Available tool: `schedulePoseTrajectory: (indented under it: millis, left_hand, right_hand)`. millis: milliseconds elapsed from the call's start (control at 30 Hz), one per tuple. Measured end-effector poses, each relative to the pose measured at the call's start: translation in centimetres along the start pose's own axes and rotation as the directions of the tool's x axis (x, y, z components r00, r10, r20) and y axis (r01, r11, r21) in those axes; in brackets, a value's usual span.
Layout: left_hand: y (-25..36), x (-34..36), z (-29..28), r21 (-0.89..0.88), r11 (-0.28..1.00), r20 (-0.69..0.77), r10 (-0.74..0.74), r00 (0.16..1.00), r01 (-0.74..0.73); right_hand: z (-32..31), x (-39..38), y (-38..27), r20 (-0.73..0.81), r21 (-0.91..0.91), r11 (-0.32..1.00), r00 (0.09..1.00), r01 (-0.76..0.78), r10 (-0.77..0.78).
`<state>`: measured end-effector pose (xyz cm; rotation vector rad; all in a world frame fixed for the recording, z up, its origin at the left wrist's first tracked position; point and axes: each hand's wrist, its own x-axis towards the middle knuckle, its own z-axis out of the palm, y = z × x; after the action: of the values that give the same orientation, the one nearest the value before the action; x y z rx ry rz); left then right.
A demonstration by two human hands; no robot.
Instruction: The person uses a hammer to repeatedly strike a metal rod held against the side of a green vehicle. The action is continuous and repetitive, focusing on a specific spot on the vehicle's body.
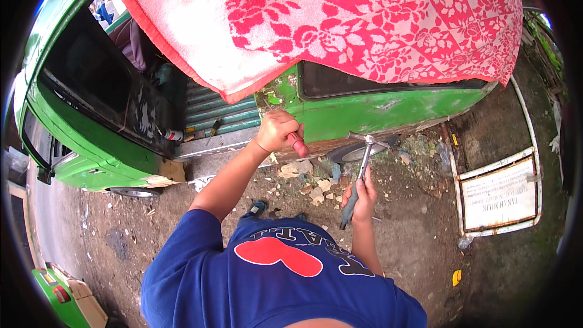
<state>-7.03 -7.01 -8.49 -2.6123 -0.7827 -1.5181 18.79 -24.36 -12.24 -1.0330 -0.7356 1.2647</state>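
My left hand (278,130) is closed around a screwdriver with a red handle (297,144). Its thin shaft points up at the green van body (358,114), by the rear edge of the door opening, where paint is chipped. Whether the tip touches the metal I cannot tell. In my right hand (363,197), lower and to the right, is a hammer (365,161) with a metal shaft and a dark grey grip. Its head is raised near the van's lower edge, apart from the screwdriver.
A red and white flowered blanket (376,18) covers the van's roof and part of its window. Bottles and a brush (215,126) lie by the ribbed floor (225,109) in the doorway. Flakes of debris (319,193) litter the ground. A framed white sign (498,194) lies at right.
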Motion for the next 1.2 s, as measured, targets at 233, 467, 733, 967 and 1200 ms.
schedulePoseTrajectory:
  millis: [233, 467, 733, 967, 1200]
  left_hand:
    - [-0.1, -1.5, 0.9, -0.061, 0.994, -0.108, -0.101, 0.989, 0.095]
    - [0.3, -5.0, 1.6, -0.106, 0.902, -0.084, -0.428, 0.900, 0.419]
    - [0.6, -8.5, 1.3, -0.308, 0.535, -0.173, -0.844, 0.507, 0.786]
    - [-3.1, -6.1, 0.3, -0.407, 0.524, -0.304, -0.850, 0.431, 0.748]
    - [-5.6, -4.4, 0.8, -0.135, 0.706, -0.445, -0.670, 0.594, 0.695]
  right_hand:
    - [-0.8, 1.1, 0.7, 0.046, -0.001, 1.000, 0.999, -0.016, 0.016]
    - [-1.6, 2.2, 2.4, 0.149, 0.034, 0.998, 0.988, -0.051, 0.046]
    - [0.4, 3.5, 4.2, 0.259, 0.039, 0.997, 0.964, -0.066, 0.054]
    - [3.9, 5.5, 3.5, 0.309, 0.066, 0.997, 0.951, -0.045, 0.022]
    - [6.1, 5.7, 1.6, 0.279, -0.028, 0.999, 0.960, 0.029, -0.020]
